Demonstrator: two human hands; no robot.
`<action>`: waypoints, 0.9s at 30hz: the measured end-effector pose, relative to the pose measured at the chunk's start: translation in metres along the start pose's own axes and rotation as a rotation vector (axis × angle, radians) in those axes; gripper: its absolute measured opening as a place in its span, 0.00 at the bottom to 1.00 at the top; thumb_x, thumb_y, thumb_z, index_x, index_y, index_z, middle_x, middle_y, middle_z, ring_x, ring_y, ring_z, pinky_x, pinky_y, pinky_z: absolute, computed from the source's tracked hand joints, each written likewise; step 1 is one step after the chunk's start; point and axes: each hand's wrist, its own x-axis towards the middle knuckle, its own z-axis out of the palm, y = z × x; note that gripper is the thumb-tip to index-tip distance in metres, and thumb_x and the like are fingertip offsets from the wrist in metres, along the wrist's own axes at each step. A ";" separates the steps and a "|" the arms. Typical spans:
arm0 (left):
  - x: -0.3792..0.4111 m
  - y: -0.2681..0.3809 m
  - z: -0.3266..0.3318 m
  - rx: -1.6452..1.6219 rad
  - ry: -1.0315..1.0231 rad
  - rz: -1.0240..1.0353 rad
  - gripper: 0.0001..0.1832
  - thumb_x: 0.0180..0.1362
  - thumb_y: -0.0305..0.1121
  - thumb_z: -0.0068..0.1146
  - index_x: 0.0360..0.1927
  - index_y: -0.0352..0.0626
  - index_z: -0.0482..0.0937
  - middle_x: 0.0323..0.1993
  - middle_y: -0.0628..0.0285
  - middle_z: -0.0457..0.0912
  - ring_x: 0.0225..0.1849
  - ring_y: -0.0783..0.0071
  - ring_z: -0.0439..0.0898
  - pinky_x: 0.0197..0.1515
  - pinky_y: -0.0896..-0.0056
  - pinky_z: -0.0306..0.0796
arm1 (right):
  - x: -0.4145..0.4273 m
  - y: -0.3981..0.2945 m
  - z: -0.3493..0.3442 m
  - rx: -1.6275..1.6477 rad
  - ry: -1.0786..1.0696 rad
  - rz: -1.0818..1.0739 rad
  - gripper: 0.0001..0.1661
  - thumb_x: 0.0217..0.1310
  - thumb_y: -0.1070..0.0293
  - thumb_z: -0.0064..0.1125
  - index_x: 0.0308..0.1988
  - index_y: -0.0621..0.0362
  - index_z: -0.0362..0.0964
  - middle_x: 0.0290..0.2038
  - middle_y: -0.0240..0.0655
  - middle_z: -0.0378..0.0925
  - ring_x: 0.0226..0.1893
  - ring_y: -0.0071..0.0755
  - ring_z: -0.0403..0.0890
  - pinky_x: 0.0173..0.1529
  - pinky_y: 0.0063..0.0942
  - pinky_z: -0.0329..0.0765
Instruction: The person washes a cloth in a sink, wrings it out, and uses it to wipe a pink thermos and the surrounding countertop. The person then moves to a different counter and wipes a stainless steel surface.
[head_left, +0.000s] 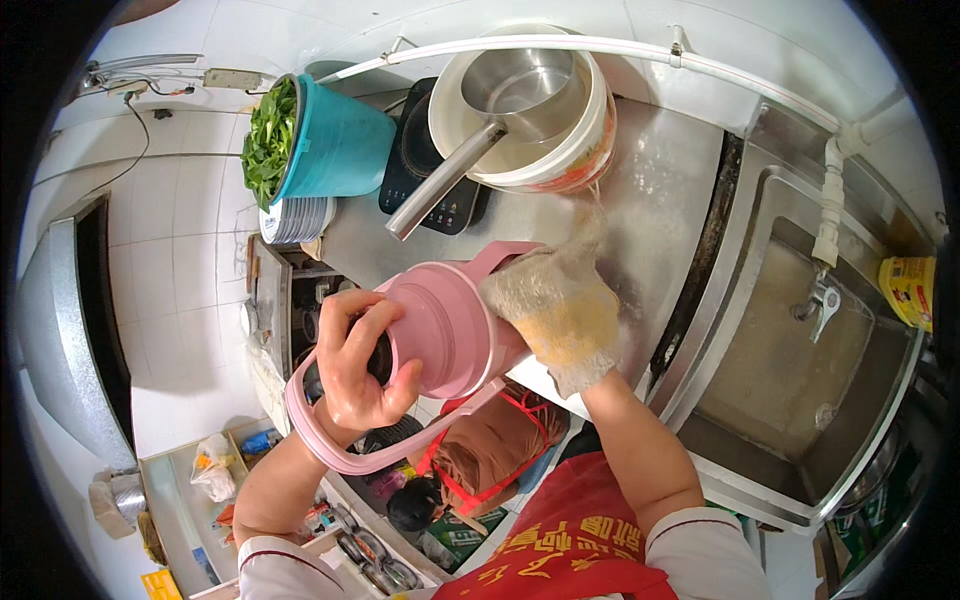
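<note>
A pink plastic thermos jug (442, 330) lies tilted on its side in front of me, above the steel counter's near edge. My left hand (364, 367) grips its narrow end, fingers spread around a dark round part that may be its mouth or stopper. The jug's pink carrying loop (337, 457) hangs around my left wrist. On the jug's other end, a worn beige and yellow cloth or mitt (562, 315) covers my right hand (581, 352) and presses against the side near the pink handle (502, 255). The fingers under it are hidden.
A white bucket (577, 165) holds a steel saucepan (525, 90). Nearby are a black induction cooker (454, 210), a turquoise bucket (341, 139) of leafy greens (271, 139) and stacked plates (300, 220). At right is a steel sink (780, 360). Below, a person (487, 450) bends over beside open drawers (195, 487).
</note>
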 end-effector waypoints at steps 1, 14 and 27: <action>0.002 0.000 0.000 -0.008 0.001 -0.007 0.31 0.53 0.51 0.62 0.46 0.28 0.77 0.43 0.44 0.75 0.41 0.52 0.76 0.45 0.60 0.71 | -0.002 0.005 0.004 -0.039 -0.073 -0.032 0.10 0.51 0.72 0.58 0.36 0.63 0.75 0.22 0.37 0.76 0.25 0.37 0.80 0.24 0.38 0.77; -0.001 -0.003 0.002 -0.025 0.008 -0.049 0.29 0.51 0.47 0.65 0.47 0.30 0.78 0.44 0.45 0.74 0.41 0.53 0.75 0.45 0.61 0.71 | -0.022 -0.055 0.015 -1.002 -0.614 0.115 0.18 0.59 0.66 0.55 0.48 0.61 0.73 0.38 0.48 0.80 0.46 0.49 0.82 0.46 0.52 0.80; -0.001 -0.005 0.000 0.035 -0.052 -0.035 0.31 0.56 0.51 0.61 0.48 0.28 0.76 0.44 0.42 0.74 0.43 0.54 0.75 0.46 0.60 0.69 | -0.118 0.021 0.043 -0.229 -0.433 0.293 0.22 0.61 0.63 0.54 0.53 0.60 0.73 0.48 0.47 0.77 0.53 0.49 0.78 0.56 0.50 0.76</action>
